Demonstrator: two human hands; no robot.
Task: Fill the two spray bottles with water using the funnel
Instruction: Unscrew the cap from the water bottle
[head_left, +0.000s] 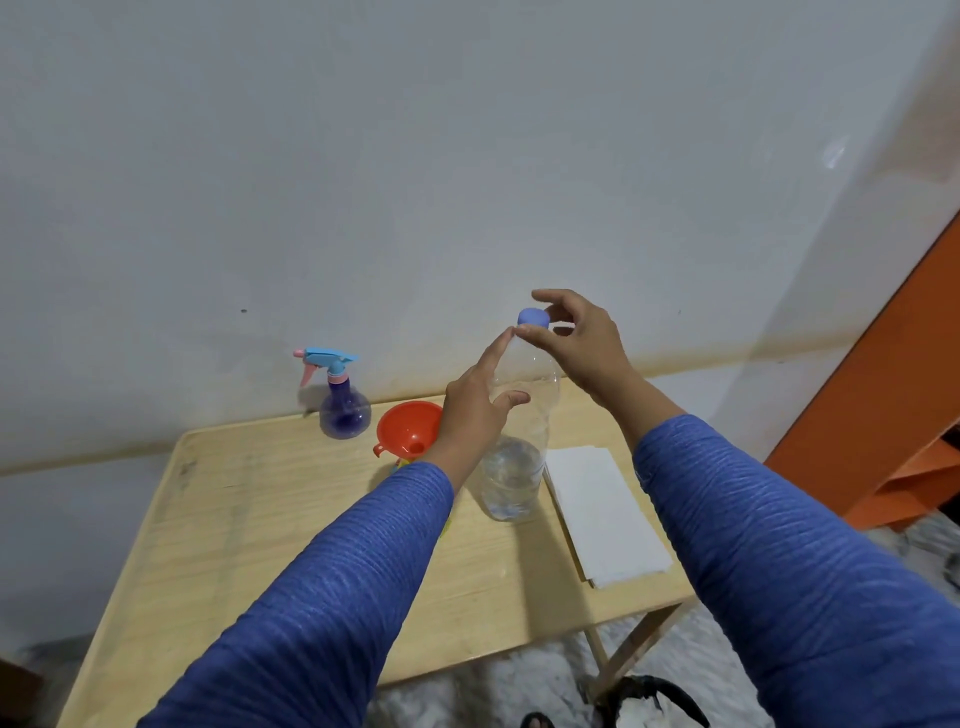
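Observation:
A clear plastic water bottle (514, 467) stands upright on the wooden table (260, 519), about a third full. My right hand (587, 343) pinches its blue cap (532, 316) between thumb and fingers. My left hand (478, 405) rests against the bottle's shoulder with fingers spread, not clasping it. An orange funnel (408, 423) sits just left of my left wrist, on top of something yellowish that my arm mostly hides. A purple spray bottle (344, 405) with a blue and pink trigger head stands at the table's back edge.
A folded white sheet (597, 509) lies on the table to the right of the water bottle. The wall runs close behind the table. An orange panel (883, 415) stands at the right, and a dark bag (644, 701) lies on the floor below.

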